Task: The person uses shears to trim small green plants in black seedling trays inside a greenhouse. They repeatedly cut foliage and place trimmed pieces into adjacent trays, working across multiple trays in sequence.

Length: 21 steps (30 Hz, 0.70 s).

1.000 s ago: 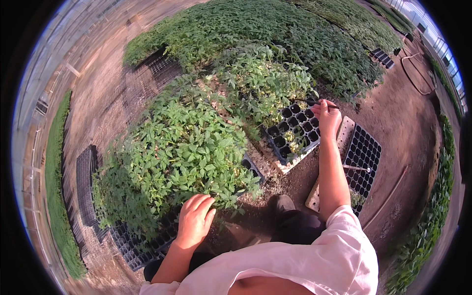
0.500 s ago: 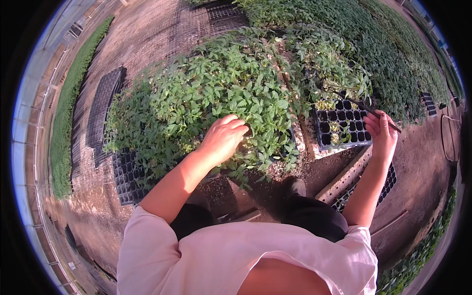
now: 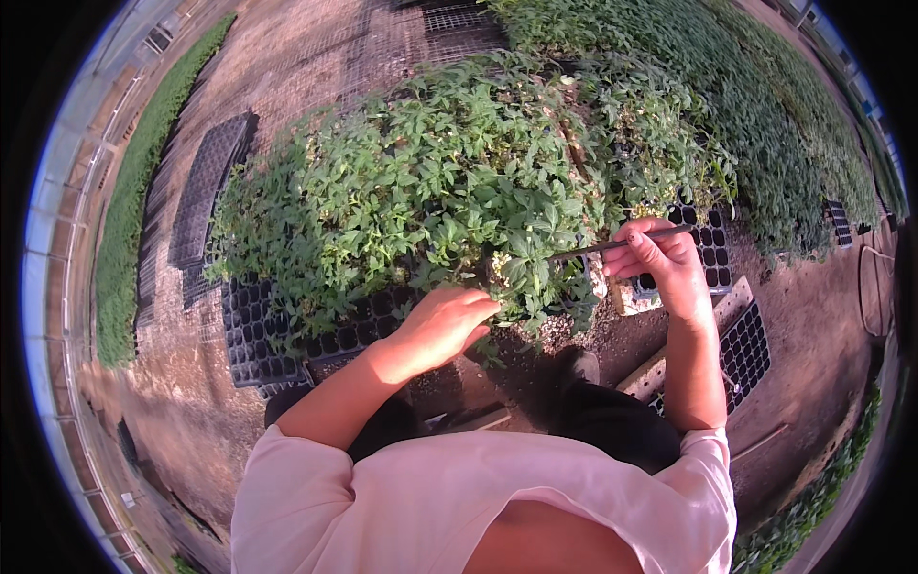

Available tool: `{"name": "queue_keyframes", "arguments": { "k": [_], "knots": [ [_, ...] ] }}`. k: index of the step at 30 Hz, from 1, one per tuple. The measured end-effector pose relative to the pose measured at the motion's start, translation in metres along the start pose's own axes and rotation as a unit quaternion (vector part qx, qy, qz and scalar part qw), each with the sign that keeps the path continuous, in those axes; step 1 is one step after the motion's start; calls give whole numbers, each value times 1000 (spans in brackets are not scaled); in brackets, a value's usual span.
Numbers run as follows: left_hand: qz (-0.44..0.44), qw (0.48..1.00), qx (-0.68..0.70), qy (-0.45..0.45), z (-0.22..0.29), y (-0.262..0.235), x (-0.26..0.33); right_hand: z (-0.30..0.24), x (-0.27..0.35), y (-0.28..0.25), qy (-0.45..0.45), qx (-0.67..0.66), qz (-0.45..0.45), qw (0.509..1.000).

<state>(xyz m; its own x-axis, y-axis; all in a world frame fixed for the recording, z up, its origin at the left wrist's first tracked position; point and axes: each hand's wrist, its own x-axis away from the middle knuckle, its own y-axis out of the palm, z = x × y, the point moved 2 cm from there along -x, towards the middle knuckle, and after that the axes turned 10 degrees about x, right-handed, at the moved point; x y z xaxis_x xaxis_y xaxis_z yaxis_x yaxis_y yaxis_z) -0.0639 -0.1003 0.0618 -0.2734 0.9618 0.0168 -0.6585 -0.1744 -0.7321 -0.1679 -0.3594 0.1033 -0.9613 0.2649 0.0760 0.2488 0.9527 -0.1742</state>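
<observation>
While a dark stick (image 3: 585, 251) is gripped in the closed right hand (image 3: 665, 263), the left hand (image 3: 440, 330) is held half-curled beside the seedlings (image 3: 430, 182) — grasp undetermined. Some tray cells (image 3: 251, 330) are seen bare; many seedlings are apparently left.

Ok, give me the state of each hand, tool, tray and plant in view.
Seedlings: leafy, green, crowded together.
Left hand: bent fingers at seedlings' edge, grip unclear.
Right hand: closed.
Thin dark stick: held in right hand, tip at seedlings.
Tray beyond right hand: partly hidden, open cells showing.
Lower-right tray: partly hidden, open cells showing.
</observation>
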Motion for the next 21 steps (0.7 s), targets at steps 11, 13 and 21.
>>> {"name": "queue_keyframes", "arguments": {
  "k": [11,13,21],
  "knots": [
    [-16,999,-29,17,5,3,7,-1,-49,53,-18,204,-11,979],
    [29,999,-30,26,6,1,5,13,-62,55,-35,251,-19,967],
    [58,981,-187,7,-6,-5,-54,23,-58,38,-14,182,-2,983]
  ]
}}
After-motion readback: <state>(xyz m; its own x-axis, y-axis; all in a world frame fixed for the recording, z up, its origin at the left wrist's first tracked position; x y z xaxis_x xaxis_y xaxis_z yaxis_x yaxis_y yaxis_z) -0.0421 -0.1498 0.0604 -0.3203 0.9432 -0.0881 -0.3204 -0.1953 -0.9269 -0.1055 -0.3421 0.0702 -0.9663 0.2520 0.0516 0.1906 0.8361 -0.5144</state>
